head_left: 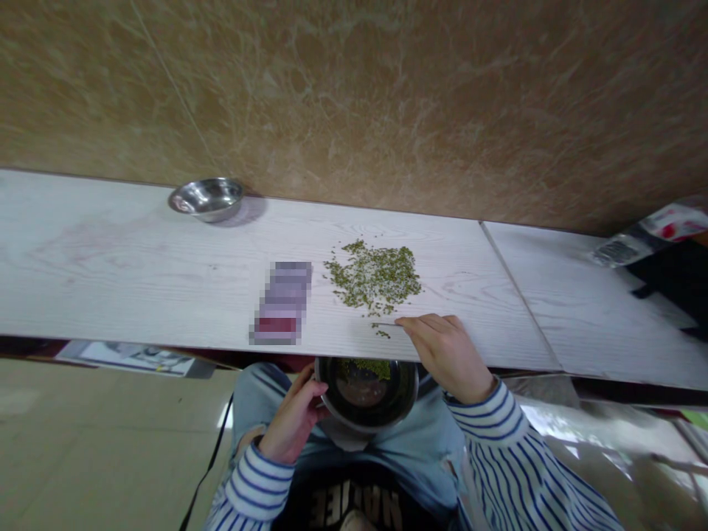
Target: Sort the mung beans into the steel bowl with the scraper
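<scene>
My left hand [299,413] grips the left rim of a metal bowl [366,422], its thumb over the edge. The bowl is below the table's front edge, above my lap, with small green beans [373,367] inside near its far side. Closed in a pinch, my right hand [445,352] holds a thin metal tool [387,324] near the front edge; its exact kind is too small to tell. A few beans lie by the tool's tip. Just beyond it, a loose patch of the same green beans [381,276] is spread on the white table [110,258].
A second metal bowl [207,199] stands at the back left against the brown marbled wall [354,103]. A blurred-out flat rectangle [285,302] lies left of the beans. Plastic packaging [625,247] and a black item [675,276] are at the right end.
</scene>
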The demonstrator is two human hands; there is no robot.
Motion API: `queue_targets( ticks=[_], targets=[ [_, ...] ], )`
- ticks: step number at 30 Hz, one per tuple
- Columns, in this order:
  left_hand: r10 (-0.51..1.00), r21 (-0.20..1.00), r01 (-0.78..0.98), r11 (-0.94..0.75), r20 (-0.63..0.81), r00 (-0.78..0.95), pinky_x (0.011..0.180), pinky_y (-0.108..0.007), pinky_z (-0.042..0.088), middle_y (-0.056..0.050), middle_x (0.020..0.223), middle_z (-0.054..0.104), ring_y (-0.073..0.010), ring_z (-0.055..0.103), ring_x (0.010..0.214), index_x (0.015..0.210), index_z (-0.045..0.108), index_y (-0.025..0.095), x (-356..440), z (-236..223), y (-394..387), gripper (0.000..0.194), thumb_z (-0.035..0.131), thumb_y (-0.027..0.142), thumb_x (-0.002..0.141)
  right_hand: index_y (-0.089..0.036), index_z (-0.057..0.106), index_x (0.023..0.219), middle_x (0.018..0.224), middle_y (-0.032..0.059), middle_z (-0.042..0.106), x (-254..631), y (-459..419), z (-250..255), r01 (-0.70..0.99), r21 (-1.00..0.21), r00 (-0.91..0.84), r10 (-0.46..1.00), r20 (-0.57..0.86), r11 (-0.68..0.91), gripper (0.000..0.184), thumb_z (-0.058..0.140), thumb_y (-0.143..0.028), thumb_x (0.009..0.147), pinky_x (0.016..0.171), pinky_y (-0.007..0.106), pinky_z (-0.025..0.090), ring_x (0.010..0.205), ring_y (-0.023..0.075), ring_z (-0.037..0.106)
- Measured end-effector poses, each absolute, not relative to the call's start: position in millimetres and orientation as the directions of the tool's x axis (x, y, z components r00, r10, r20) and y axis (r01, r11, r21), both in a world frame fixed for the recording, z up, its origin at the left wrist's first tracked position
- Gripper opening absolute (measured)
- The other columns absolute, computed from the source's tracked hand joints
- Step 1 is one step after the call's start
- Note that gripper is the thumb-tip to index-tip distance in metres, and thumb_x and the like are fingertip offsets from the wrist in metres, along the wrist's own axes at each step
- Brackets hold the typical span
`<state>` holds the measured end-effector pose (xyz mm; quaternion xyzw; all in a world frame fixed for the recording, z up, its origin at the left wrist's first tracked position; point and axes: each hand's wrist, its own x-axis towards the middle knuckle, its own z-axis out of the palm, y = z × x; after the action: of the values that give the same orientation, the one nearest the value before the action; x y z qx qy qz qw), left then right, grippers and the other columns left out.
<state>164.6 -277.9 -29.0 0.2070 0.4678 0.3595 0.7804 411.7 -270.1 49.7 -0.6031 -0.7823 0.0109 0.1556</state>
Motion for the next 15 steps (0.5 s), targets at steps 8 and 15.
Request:
queue_targets(
  ticks=[8, 15],
  targets=[
    [0.753, 0.657, -0.369, 0.658, -0.580, 0.311, 0.063, -0.030, 0.048, -0.001, 0.091, 0.066, -0.0163, 0.060, 0.079, 0.104, 0.055, 0.021, 167, -29, -276, 0.031, 0.053, 0.016, 0.074, -0.024, 0.060, 0.107, 0.100, 0.0019, 0.067, 416, -273, 51, 0.913, -0.260, -0.266, 0.942, 0.204, 0.314, 0.023, 0.044, -0.018, 0.090, 0.080, 0.030, 0.034, 0.094, 0.0139, 0.057],
    [0.753, 0.653, -0.374, 0.658, -0.577, 0.317, 0.061, -0.028, 0.048, -0.001, 0.088, 0.067, -0.0145, 0.059, 0.074, 0.100, 0.056, 0.020, 167, -28, -276, 0.027, 0.053, 0.015, 0.073, -0.024, 0.060, 0.106, 0.100, 0.0017, 0.067, 407, -283, 53, 0.907, -0.274, -0.274, 0.942, 0.193, 0.320, 0.023, 0.044, -0.018, 0.090, 0.079, 0.029, 0.035, 0.094, 0.0133, 0.057]
  ],
)
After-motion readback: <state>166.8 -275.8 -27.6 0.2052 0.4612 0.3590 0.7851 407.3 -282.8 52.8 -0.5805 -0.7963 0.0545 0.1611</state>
